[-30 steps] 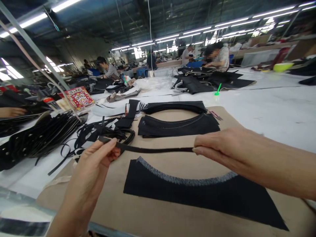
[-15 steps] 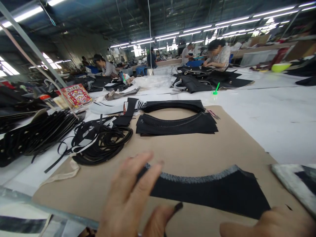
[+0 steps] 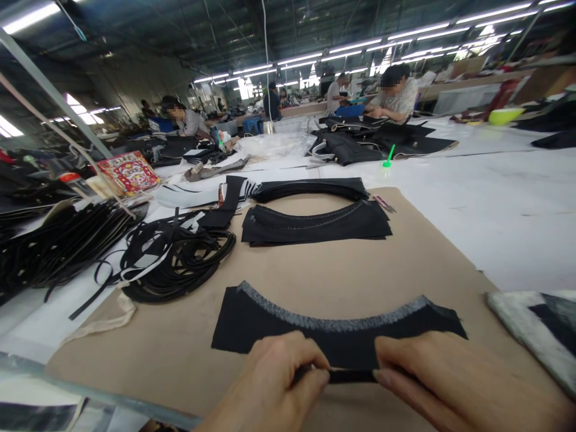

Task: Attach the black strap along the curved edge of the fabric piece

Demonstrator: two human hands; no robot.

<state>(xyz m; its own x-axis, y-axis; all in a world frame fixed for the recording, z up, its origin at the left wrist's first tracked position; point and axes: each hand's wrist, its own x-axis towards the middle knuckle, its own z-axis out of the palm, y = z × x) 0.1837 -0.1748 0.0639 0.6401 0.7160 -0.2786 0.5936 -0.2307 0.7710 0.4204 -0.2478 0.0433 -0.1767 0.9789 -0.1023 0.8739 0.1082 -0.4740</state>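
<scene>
My left hand (image 3: pixel 281 378) pinches one part of a narrow black strip (image 3: pixel 351 376), and my right hand (image 3: pixel 432 372) pinches it a short way to the right. The strip is stretched between the fingertips of both hands. Just beyond it, a black curved panel (image 3: pixel 342 342) with a grey fuzzy band along its concave edge lies on the brown board (image 3: pixel 288 264). Both hands are over the panel's near edge and hide part of it.
Farther back on the board lie stacked black curved pieces (image 3: pixel 315 225) and small snips (image 3: pixel 384 204). Coiled black strips (image 3: pixel 180 264) are at the left. A whitish slab (image 3: pixel 517 324) stands at the right edge. People (image 3: pixel 396 96) work at tables beyond.
My left hand has moved right and down off the panel's left end, closing from spread fingers to a pinch. My right hand has come inward, and the strip is now held between both.
</scene>
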